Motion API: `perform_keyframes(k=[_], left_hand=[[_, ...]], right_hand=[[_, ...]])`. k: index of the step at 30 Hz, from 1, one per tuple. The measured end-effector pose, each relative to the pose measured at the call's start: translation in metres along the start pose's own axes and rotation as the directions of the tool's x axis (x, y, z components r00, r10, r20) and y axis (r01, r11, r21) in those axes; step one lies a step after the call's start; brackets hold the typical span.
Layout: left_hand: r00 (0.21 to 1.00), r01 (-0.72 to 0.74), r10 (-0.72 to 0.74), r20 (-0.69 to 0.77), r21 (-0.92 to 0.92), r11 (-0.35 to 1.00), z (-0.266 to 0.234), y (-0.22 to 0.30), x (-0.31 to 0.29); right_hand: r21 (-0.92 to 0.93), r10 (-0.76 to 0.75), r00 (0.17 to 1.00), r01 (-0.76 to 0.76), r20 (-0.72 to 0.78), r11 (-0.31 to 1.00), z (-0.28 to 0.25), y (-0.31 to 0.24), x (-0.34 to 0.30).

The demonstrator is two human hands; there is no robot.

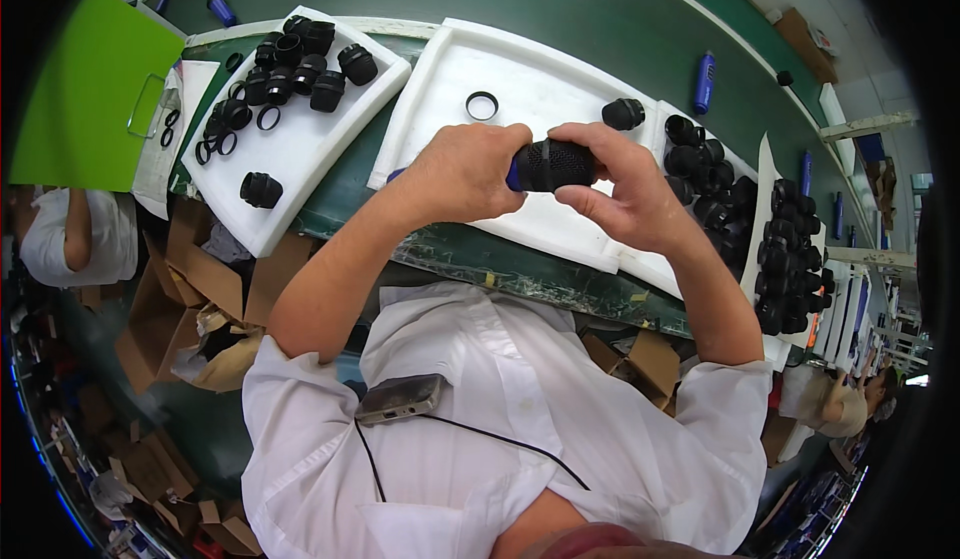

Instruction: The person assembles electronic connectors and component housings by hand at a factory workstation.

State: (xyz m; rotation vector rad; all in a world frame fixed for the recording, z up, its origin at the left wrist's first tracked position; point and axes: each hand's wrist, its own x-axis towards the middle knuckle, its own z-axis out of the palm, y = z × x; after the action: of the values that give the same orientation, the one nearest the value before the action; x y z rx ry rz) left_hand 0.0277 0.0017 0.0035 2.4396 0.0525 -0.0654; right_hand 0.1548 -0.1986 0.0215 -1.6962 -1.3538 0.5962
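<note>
Over the white foam tray [560, 84] in front of me, a microphone with a dark blue handle and a black mesh head [565, 166] lies level in both hands. My left hand [465, 174] is wrapped around the blue handle, whose tail end shows past the wrist. With thumb and fingers, my right hand [630, 189] grips the mesh head from its right end. Beyond my hands, a black ring [482, 107] rests on the tray. A loose black microphone head [623, 114] lies near the tray's right side.
Another foam tray [350, 129] at the left bears several black heads and rings. More heads [700, 164] crowd the right, with a further group [790, 249] beyond. A blue handle [705, 83] stands on the green surface. Cardboard boxes [190, 269] lie below left; co-workers sit on both sides.
</note>
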Motion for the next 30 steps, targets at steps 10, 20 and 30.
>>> perform_keyframes(k=[10,20,30], left_hand=[[0.999,0.045,-0.041,0.031,-0.131,0.990,-0.002,-0.001,0.000],[0.998,0.062,-0.060,-0.028,0.109,0.992,0.002,0.011,0.002],[0.999,0.044,-0.043,-0.024,0.037,0.998,-0.004,0.008,0.002]], right_hand=[[-0.007,-0.104,0.995,0.104,-0.013,0.995,0.003,0.001,-0.001],[-0.120,0.164,0.986,-0.158,0.037,0.980,-0.005,0.015,0.001],[-0.073,-0.214,0.975,0.209,-0.063,0.975,0.000,0.005,-0.001]])
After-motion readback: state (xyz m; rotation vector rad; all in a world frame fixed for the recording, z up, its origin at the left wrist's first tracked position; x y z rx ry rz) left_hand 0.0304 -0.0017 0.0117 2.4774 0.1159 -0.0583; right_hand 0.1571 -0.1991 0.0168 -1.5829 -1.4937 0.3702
